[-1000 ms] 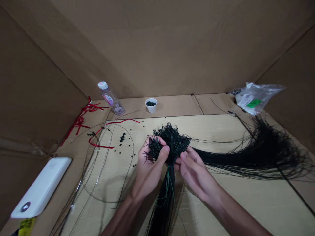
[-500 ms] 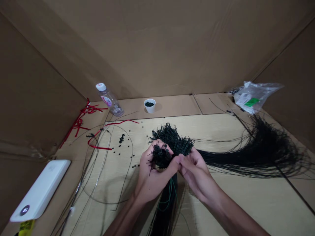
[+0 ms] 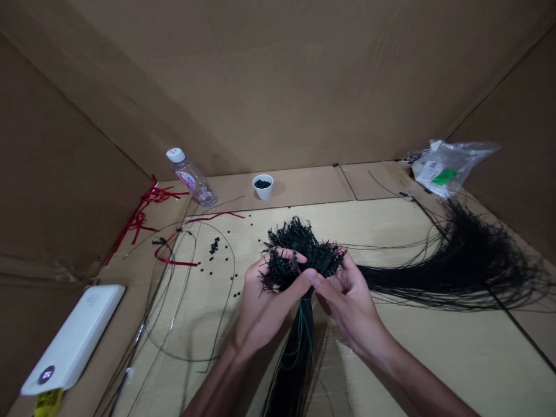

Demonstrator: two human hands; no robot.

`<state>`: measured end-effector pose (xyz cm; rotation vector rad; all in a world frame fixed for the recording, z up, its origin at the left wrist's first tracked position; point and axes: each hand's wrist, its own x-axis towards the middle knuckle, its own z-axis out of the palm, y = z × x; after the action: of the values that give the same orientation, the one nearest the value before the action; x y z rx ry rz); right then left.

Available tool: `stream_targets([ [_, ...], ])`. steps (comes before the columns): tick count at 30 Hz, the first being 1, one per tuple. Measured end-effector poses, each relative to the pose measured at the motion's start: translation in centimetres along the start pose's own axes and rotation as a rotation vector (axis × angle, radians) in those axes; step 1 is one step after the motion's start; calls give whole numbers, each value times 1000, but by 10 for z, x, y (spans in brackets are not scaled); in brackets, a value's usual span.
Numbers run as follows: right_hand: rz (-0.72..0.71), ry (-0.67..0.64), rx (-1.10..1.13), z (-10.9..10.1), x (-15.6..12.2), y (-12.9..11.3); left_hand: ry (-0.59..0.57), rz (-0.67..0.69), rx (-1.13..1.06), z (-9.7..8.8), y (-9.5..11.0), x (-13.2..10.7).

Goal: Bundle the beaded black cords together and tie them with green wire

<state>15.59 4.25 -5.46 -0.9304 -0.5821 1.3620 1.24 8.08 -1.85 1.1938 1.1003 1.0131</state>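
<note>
Both my hands hold a dense bundle of thin black cable ties, its knobbly heads point(image 3: 302, 255) bunched at the top. My left hand point(image 3: 269, 304) cups the left side of the heads, fingers curled over them. My right hand point(image 3: 347, 304) presses against the right side, its fingertips in the clump and touching my left hand. Below the hands, the long black tails point(image 3: 295, 370) hang toward me, bound with green wire point(image 3: 300, 341). A second mass of black strands point(image 3: 460, 272) spreads out to the right.
A cardboard surface and walls point(image 3: 278, 87) surround the work. Nearby are a white power bank point(image 3: 73, 339), a clear plastic bottle point(image 3: 191, 179), a white cup of small black pieces point(image 3: 263, 186), red ribbon point(image 3: 143, 217), scattered black pieces point(image 3: 214, 246) and a plastic bag point(image 3: 443, 168).
My hands have closed in around the bundle, and my left hand now covers more of the heads. My right hand has shifted up the bundle's right side. The background has shifted slightly in view.
</note>
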Motion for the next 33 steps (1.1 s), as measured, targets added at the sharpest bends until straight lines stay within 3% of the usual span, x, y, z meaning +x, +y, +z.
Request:
stream_targets([
  [10, 0, 7, -10, 0, -1, -2, 15, 60, 12, 1, -2, 1],
  [24, 115, 48, 53, -1, -5, -4, 27, 70, 16, 1, -5, 3],
  [29, 132, 11, 107, 4, -4, -9, 33, 131, 4, 0, -2, 3],
  [33, 94, -3, 167, 9, -2, -12, 153, 217, -30, -2, 9, -5],
])
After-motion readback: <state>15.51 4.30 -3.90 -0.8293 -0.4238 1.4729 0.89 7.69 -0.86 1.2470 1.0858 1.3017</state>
